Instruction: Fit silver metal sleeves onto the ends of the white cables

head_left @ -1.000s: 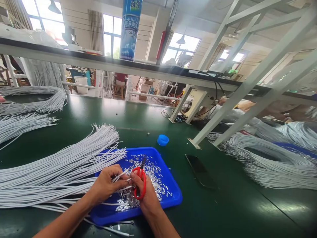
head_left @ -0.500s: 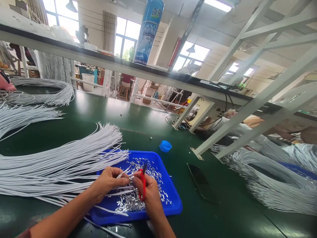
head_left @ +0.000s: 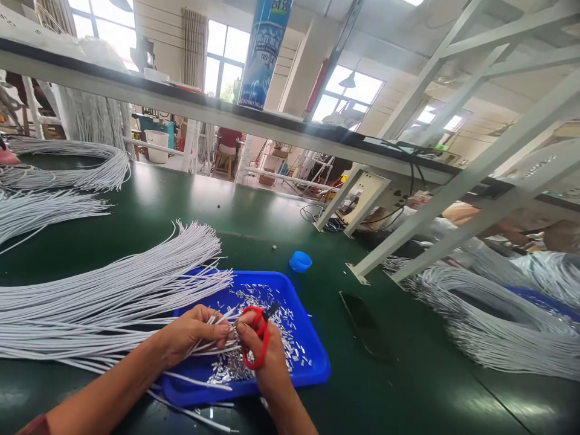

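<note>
Glossy green tabletop (head_left: pixel 426 399) spreads wide, a thick sheaf of slim white wires (head_left: pixel 113 281) running in over the left rim of a blue plastic tray (head_left: pixel 314 332). Above the tray's middle, the left hand (head_left: pixel 194 333) pinches a few wires and the right hand (head_left: pixel 272 356) grips red-handled scissors (head_left: pixel 254 364); most wires lie loose, seemingly yet to be done. Shiny metal bits (head_left: pixel 222 371) litter the tray; whether one sits on a held wire is unclear.

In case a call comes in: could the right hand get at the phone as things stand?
Probably yes: the phone lies right of the blue tray, with nothing tall visible between it and the right hand. That hand holds red-handled scissors, though, which would likely hamper a grip.
</note>
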Motion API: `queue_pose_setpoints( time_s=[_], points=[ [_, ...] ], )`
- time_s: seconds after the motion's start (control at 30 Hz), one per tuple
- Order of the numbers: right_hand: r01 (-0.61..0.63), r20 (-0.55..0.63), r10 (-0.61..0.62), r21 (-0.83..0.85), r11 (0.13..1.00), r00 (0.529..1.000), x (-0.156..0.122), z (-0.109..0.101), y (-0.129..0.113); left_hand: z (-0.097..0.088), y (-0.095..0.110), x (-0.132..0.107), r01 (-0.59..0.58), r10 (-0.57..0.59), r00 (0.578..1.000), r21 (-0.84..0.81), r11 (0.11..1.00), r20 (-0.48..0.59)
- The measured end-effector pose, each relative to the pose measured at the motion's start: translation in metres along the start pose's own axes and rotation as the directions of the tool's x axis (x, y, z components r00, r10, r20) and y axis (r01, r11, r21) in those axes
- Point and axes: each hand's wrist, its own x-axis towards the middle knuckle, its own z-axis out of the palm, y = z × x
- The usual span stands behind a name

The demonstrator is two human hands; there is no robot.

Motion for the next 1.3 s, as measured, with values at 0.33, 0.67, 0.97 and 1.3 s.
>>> queue_pose_setpoints(
  time_s=[0.33, 0.67, 0.97, 1.3],
  points=[
    [-0.239, -0.100, 0.246, 0.084, 0.967, 0.964, 0.008, -0.014, -0.003, 0.004, 0.003, 0.000, -0.181, 0.214, 0.950, 0.160, 0.970, -0.226],
    [-0.099, 0.091, 0.171, -0.523, 0.847, 0.981, 0.007, -0.018, -0.005, -0.001, 0.006, 0.001, -0.158, 0.156, 0.933, 0.021, 0.987, -0.324],
    [-0.256, -0.023, 0.263, 0.152, 0.955, 0.965, 0.006, -0.007, -0.001, 0.005, -0.004, 0.002, -0.185, 0.321, 0.900, 0.406, 0.895, -0.296],
    [-0.277, -0.005, 0.292, 0.299, 0.913, 0.956, 0.003, 0.003, 0.003, 0.010, 0.001, -0.002, -0.155, 0.238, 0.930, 0.289, 0.945, -0.281]
  ],
)
